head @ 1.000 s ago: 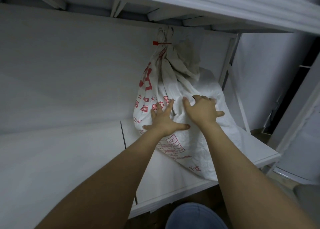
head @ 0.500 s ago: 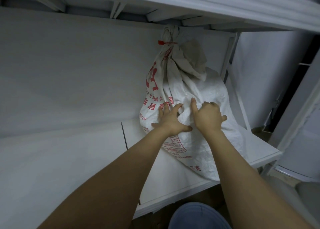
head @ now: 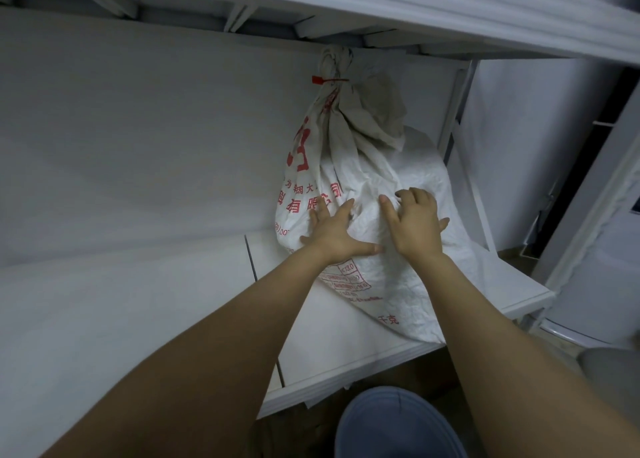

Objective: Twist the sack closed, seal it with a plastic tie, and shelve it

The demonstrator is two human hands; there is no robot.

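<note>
A white woven sack with red print stands on the white shelf board, at its right end against the back wall. Its neck is twisted and bound by a red plastic tie; the top touches the underside of the shelf above. My left hand lies flat on the sack's front, fingers spread. Beside it, my right hand presses the sack with its fingers partly curled into the fabric. The sack's bottom corner hangs slightly over the board's front edge.
The upper shelf runs overhead. A white metal upright with a diagonal brace stands right of the sack. The shelf board stretches left along the wall. A grey cabinet is at far right. My blue-clad knee shows below.
The sack has slid a little farther back and to the right on the shelf under both hands. My right hand's fingers have loosened from a bunched grip to a flatter press.
</note>
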